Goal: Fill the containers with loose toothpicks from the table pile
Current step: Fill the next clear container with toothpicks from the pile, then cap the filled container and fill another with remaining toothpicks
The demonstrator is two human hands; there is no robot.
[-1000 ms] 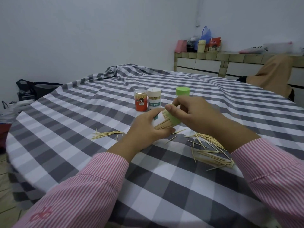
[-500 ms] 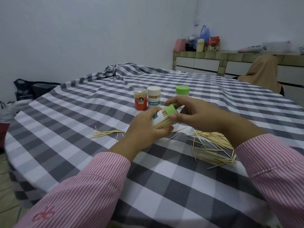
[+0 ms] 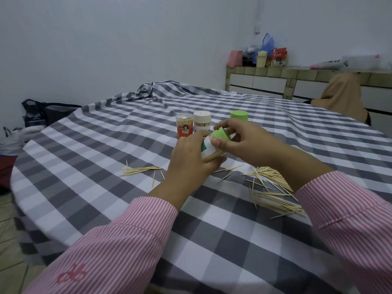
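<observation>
My left hand [image 3: 192,159] grips a white-labelled toothpick container [image 3: 209,148], tilted and full of toothpicks. My right hand [image 3: 244,143] pinches its green lid [image 3: 220,135] at the container's mouth. Behind the hands stand three upright containers: one with a red label [image 3: 185,126], one with a cream lid [image 3: 202,122], and one with a green lid [image 3: 239,116], partly hidden by my right hand. A large pile of loose toothpicks [image 3: 273,192] lies on the checked cloth under my right forearm. A smaller bunch [image 3: 141,170] lies to the left.
The round table [image 3: 89,149] wears a grey-and-white checked cloth; its edge curves close on the left. A few stray toothpicks [image 3: 228,169] lie below the hands. Dark bags [image 3: 42,113] sit on the floor at left; a tiled counter [image 3: 275,81] stands behind.
The green lid has shifted up onto the mouth of the tilted container, and both hands have risen slightly with it. The toothpick piles have not moved.
</observation>
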